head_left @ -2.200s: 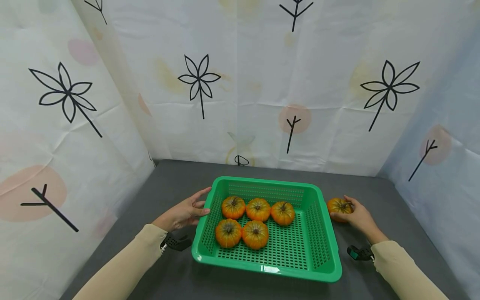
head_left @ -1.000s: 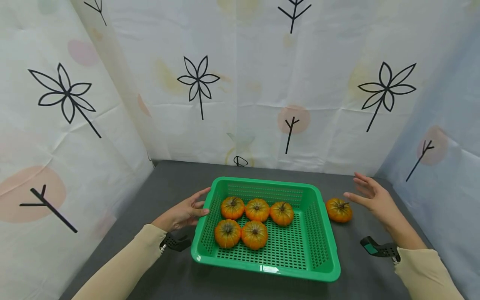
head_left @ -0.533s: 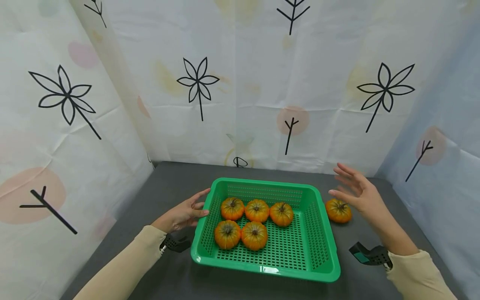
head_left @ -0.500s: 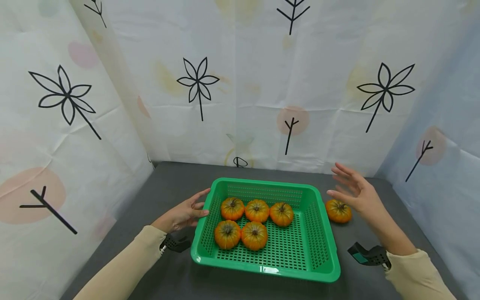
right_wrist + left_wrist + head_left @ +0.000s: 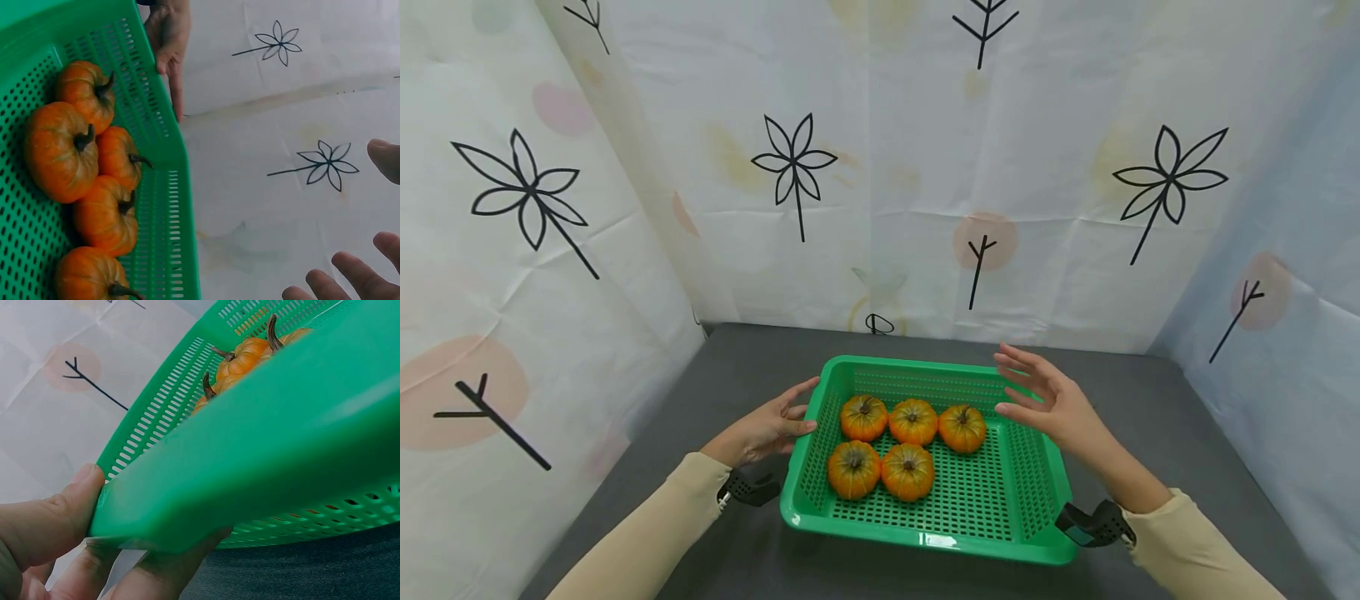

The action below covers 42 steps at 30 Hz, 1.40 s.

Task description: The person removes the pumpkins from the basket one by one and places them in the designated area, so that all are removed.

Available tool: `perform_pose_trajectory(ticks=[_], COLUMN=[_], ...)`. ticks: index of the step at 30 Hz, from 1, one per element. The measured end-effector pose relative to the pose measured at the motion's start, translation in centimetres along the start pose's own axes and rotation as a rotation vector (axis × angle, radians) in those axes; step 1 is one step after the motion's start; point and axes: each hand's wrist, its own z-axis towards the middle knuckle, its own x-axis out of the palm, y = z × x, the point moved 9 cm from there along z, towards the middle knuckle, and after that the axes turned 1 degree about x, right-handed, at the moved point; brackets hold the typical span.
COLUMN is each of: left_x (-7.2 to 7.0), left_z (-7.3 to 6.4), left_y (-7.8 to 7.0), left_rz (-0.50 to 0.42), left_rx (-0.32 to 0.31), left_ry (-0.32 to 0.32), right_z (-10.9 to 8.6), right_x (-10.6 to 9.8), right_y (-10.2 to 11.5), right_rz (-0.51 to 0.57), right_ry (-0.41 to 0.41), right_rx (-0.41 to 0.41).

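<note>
A green plastic basket (image 5: 917, 538) with slotted walls holds several small orange pumpkins (image 5: 913, 422) with brown stems, standing in two rows on its left side. My left hand (image 5: 767, 429) grips the basket's left rim. In the left wrist view the thumb (image 5: 75, 494) lies at the rim's edge and the fingers go under it. Over the basket's right back corner is my right hand (image 5: 1056, 408), holding nothing, its fingers spread and relaxed. The right wrist view shows these fingertips (image 5: 350, 269) apart from the basket. The pumpkin seen earlier beside the basket is hidden in the head view.
The dark grey table (image 5: 760, 350) lies under the basket and reaches out on both sides. Pale cloth walls (image 5: 910, 183) with line-drawn flowers stand behind it and to the left and right. Each wrist wears a black strap device (image 5: 1096, 525).
My right hand has let go of the single pumpkin at the basket's right, lifted, and moved left over the basket's right side. The left hand has kept its grip on the rim.
</note>
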Motion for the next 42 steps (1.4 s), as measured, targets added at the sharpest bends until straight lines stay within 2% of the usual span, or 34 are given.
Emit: perform_pose_trajectory(ticks=[3,9,19,26,35,42], left_x=[0.0,0.2,0.2,0.2,0.2,0.3], left_z=[0.0,-0.1,-0.1,-0.1,-0.2,-0.2], left_y=[0.0,-0.1,-0.3,-0.2,-0.2,-0.3], left_rz=[0.000,0.001,0.013,0.008,0.009,0.003], left_rx=[0.002,0.005,0.001,0.000,-0.005,-0.004], left_ry=[0.003,0.004,-0.006,-0.005,-0.012,-0.005], right_z=[0.4,1.1,1.8,1.5,1.3,1.3], right_x=[1.2,3.6,8.1,10.3,11.4,12.0], right_y=[-0.8,-3.5,-6.5,-8.4,-10.2,-10.9], right_rz=[-0.005,-0.031,-0.118,-0.170,-0.229,-0.249], right_ry=[0.048,0.149,0.376,0.505,0.550,0.564], right_rx=[0.028,0.162,0.274,0.361,0.409,0.399])
